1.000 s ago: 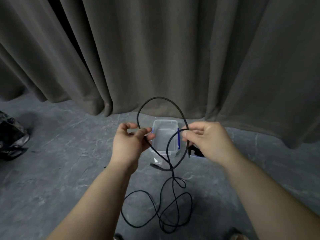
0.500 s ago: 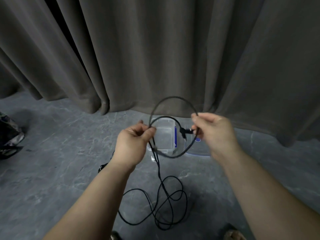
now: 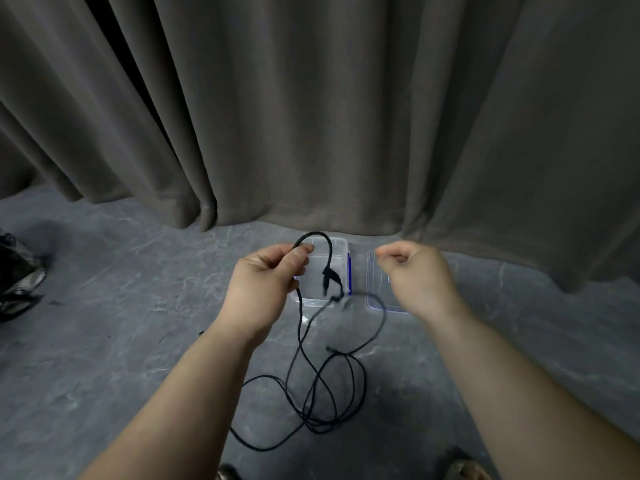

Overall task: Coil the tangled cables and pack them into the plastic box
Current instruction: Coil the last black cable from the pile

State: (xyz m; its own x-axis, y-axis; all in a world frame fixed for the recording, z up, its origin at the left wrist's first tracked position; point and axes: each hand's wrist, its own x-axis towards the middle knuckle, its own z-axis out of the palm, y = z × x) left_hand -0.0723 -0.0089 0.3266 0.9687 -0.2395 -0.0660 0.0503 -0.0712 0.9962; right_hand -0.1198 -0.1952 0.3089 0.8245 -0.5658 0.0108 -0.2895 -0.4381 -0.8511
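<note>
The left hand (image 3: 263, 287) pinches the black cable (image 3: 313, 386) above the clear plastic box (image 3: 341, 245); the rest lies tangled on the floor (image 3: 121, 323). The right hand (image 3: 417, 277) hovers, fingers loosely curled, holding nothing (covering part of the lid (image 3: 375, 289)).

The near left corner of the plastic box (image 3: 341, 244) is hidden behind the left hand (image 3: 263, 289). Part of the lid (image 3: 375, 271) is covered by the right hand (image 3: 417, 277). The cable (image 3: 313, 393) is blurred at centre frame. A dark object (image 3: 17, 285) is cut off at the left edge.
</note>
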